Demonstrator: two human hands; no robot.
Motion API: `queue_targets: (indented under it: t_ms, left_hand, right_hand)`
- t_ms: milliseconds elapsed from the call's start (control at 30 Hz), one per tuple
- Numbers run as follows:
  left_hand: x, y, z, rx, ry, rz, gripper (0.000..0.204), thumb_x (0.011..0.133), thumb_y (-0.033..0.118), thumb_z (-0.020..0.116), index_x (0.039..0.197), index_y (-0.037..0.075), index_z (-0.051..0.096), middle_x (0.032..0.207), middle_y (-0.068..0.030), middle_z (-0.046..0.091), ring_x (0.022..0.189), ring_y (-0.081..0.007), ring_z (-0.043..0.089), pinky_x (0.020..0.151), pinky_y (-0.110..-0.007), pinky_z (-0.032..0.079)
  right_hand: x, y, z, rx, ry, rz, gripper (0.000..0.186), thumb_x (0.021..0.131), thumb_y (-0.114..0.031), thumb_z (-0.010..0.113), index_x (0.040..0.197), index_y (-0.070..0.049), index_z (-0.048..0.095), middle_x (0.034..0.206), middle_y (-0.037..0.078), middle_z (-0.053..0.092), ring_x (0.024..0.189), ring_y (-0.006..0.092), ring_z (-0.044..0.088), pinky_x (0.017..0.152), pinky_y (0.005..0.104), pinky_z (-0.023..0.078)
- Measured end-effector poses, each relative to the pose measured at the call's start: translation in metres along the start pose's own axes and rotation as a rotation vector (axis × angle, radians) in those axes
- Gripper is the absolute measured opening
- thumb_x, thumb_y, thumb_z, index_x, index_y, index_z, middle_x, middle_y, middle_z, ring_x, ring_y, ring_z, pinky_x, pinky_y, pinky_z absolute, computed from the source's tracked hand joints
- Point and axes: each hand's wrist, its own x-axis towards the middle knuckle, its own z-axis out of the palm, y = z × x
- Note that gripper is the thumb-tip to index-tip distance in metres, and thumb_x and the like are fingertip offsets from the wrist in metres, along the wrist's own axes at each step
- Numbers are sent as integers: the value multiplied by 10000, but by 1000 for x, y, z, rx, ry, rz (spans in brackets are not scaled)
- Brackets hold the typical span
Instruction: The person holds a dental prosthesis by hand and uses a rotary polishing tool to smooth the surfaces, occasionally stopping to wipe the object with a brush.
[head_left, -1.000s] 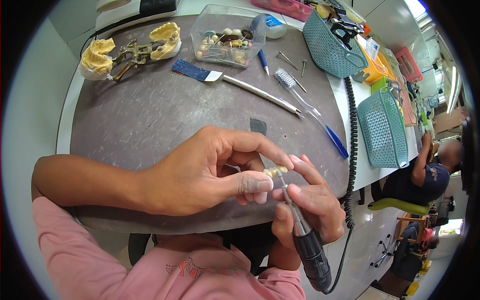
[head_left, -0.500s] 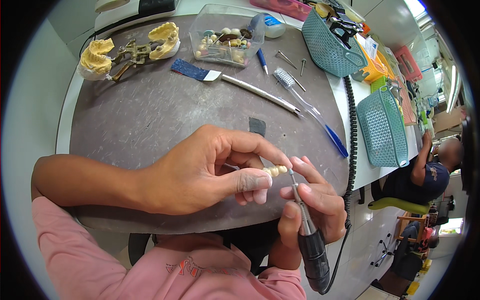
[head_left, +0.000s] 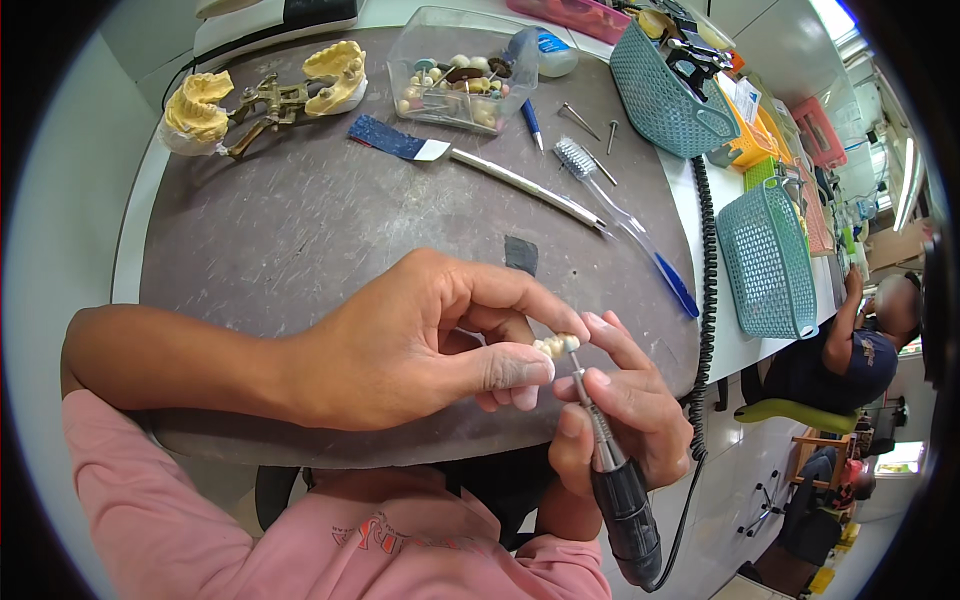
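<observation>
My left hand (head_left: pixel 400 350) pinches a short row of cream tooth-shaped crowns (head_left: pixel 550 346) between thumb and index finger, near the front of the grey mat (head_left: pixel 230 250). My right hand (head_left: pixel 640 420) is closed round a black and silver rotary handpiece (head_left: pixel 622 510) with a cable at its lower end. Its small pale tip (head_left: pixel 572 343) is at the crowns, seemingly touching them. Behind my hands lie a dark square patch (head_left: pixel 520 254), a silver rod tool (head_left: pixel 525 190), a blue-handled toothbrush (head_left: pixel 660 270) and a blue and white strip (head_left: pixel 390 140).
Yellow dental casts on a metal articulator (head_left: pixel 195 110), a clear box of polishing bits (head_left: pixel 455 100), a pen (head_left: pixel 532 122) and metal pins (head_left: pixel 590 128) sit behind. Teal baskets (head_left: pixel 765 260) and a coiled cord (head_left: pixel 708 230) run along the right; a co-worker (head_left: pixel 855 355) sits beyond.
The handpiece tip moved right to the end of the crowns, then back slightly left and onto them. My left hand has shifted a little to the right with the crowns.
</observation>
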Motion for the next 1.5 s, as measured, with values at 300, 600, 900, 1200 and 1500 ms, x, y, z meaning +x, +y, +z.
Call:
queue_targets:
  t_ms: [300,600,900,1200,1500]
  left_hand:
    - [-1,-1,-1,-1,-4,1,340,937,91,639,1251,-28,586,916,-70,669,821,-103,655,721,-238,545]
    - [-1,-1,-2,4,-5,-6,342,940,115,643,1251,-20,590,903,-67,669,811,-102,651,716,-237,540]
    - [-1,-1,-1,-17,9,-23,346,933,98,649,1252,-23,591,890,-67,668,811,-101,647,712,-233,535]
    - [0,0,1,-35,26,-19,356,919,75,660,1246,-45,586,891,-72,675,803,-94,638,713,-229,529]
    - [0,-4,-2,25,12,25,367,897,47,676,1240,-51,589,834,-51,668,775,-77,625,708,-217,519]
  right_hand:
    - [0,-2,-1,6,-29,7,233,722,-14,773,919,-31,650,714,121,706,904,372,719,865,538,547]
    - [-1,-2,1,8,-3,15,231,727,-21,775,923,-33,652,715,118,706,905,370,719,867,539,546]
    - [-1,-2,-1,7,-17,20,238,723,-19,774,928,-35,653,717,120,706,905,371,719,874,541,541]
    - [-1,-2,0,11,-12,19,220,735,-29,772,917,-36,649,706,118,702,900,375,718,873,544,540]
    - [0,-2,0,4,-21,10,222,734,-31,769,920,-35,648,705,120,702,899,375,719,871,548,539]
